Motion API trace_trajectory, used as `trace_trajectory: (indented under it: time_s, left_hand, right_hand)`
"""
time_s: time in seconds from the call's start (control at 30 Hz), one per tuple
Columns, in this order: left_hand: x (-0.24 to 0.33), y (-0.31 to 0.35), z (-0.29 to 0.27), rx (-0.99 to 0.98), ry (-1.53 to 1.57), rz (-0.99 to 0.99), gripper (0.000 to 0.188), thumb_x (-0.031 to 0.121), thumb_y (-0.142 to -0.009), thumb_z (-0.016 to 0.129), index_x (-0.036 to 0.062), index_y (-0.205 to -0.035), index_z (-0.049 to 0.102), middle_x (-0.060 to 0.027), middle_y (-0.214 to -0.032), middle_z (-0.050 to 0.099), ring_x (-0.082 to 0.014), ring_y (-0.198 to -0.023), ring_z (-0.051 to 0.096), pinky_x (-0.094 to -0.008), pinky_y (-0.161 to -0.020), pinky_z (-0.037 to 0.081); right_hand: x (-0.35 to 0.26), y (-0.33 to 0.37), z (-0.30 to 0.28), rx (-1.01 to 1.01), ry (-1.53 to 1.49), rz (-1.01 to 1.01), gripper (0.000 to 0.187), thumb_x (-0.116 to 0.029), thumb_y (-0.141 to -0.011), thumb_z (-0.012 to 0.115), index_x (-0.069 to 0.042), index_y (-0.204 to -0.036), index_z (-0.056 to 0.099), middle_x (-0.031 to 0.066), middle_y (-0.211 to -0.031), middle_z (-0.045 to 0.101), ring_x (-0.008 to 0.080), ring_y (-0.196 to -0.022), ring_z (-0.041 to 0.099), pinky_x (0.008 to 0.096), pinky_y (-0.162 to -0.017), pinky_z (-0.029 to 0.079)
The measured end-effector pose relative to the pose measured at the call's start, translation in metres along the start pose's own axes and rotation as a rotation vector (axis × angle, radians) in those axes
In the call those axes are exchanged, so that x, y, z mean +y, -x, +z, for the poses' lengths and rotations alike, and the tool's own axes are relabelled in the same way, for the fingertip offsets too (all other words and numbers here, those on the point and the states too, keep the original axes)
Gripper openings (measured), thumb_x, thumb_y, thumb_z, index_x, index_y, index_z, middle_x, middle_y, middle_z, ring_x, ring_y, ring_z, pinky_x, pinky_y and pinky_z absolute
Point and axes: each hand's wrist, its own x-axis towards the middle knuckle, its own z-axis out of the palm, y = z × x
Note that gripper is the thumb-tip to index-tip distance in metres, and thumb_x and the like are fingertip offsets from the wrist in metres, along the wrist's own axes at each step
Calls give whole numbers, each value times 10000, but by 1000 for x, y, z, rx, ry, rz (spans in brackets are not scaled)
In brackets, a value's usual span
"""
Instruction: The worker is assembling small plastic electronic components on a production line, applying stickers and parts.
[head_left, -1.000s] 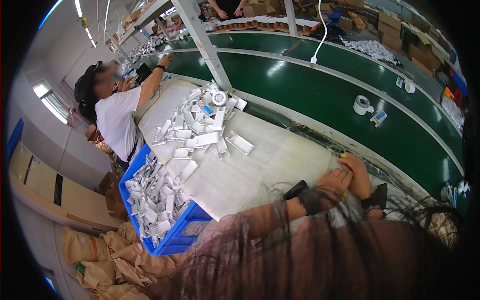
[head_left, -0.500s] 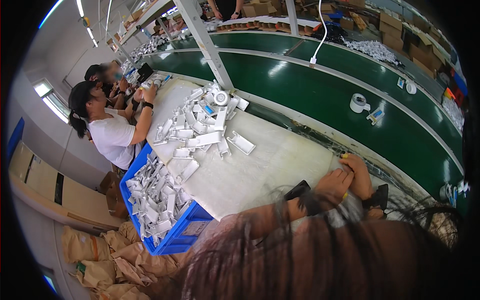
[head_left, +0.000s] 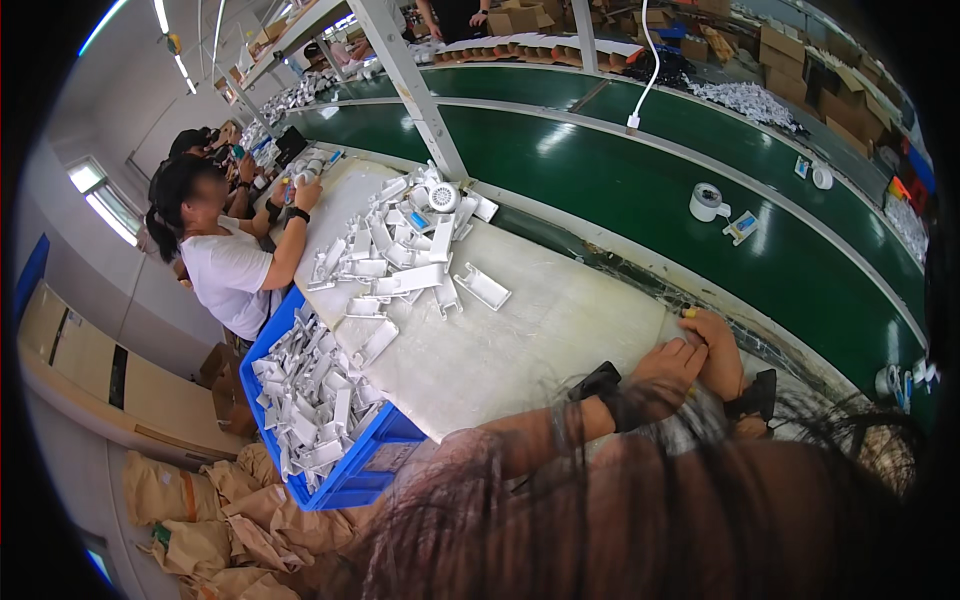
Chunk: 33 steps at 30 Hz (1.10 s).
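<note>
At the right end of the pale worktable, my left hand [head_left: 664, 374] and my right hand [head_left: 718, 352] are pressed close together. Fingers on both are curled inward, and whatever they grip is hidden behind them. Small yellow covers show on a few fingertips. Black bands circle both wrists. Left of my hands, white plastic casings [head_left: 408, 277] lie in a loose pile on the table, with one white casing [head_left: 483, 287] at the pile's right edge. A round white grille-faced part [head_left: 443, 196] sits on top of the pile.
A blue crate [head_left: 365, 470] full of white casings stands against the table's near side. Beyond the table runs a green conveyor [head_left: 580, 165] carrying a white round device [head_left: 707, 202] and a blue-and-white piece [head_left: 740, 228]. A metal post [head_left: 410, 90] rises behind the pile. A co-worker [head_left: 225, 265] stands left.
The round device and the blue-and-white piece have shifted slightly left along the conveyor. The co-worker's head has turned. My hands stay almost in the same place.
</note>
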Motion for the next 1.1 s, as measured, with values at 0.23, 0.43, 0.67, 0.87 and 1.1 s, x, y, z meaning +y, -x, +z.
trace_trajectory:
  time_s: [0.23,0.43,0.67,0.87,1.1]
  left_hand:
    - [-1,1,3,12,7,0,606,99,-736,635,-70,-1277,418,-143,-1083,540,-306,-1024,485,-387,-904,408]
    - [2,-2,2,8,25,23,607,98,-736,636,-72,-1277,418,-145,-1075,540,-307,-1018,485,-389,-903,408]
    - [0,0,-3,-16,20,-8,608,101,-735,640,-70,-1274,419,-144,-1080,538,-305,-1021,484,-387,-904,407]
    - [-1,1,2,10,19,17,610,102,-733,643,-71,-1275,422,-141,-1088,536,-302,-1024,483,-386,-910,406]
    - [-1,1,3,25,5,12,612,96,-730,647,-72,-1274,424,-140,-1086,536,-300,-1029,482,-380,-914,407]
  right_hand:
    - [2,0,3,10,-1,-9,255,42,-782,587,-30,-1017,653,177,-1101,624,371,-1082,560,416,-940,440]
    - [-1,3,-4,11,28,8,258,41,-779,599,-33,-1021,651,178,-1102,623,368,-1083,559,416,-938,440]
    - [4,0,2,-14,19,12,254,33,-784,601,-31,-1024,652,181,-1105,621,370,-1085,556,417,-941,437]
    - [1,2,0,-14,47,5,246,27,-792,600,-36,-1024,652,185,-1112,616,368,-1092,552,416,-944,436]
    - [2,2,0,-16,48,19,247,29,-791,604,-35,-1024,651,183,-1112,616,365,-1097,551,414,-950,433]
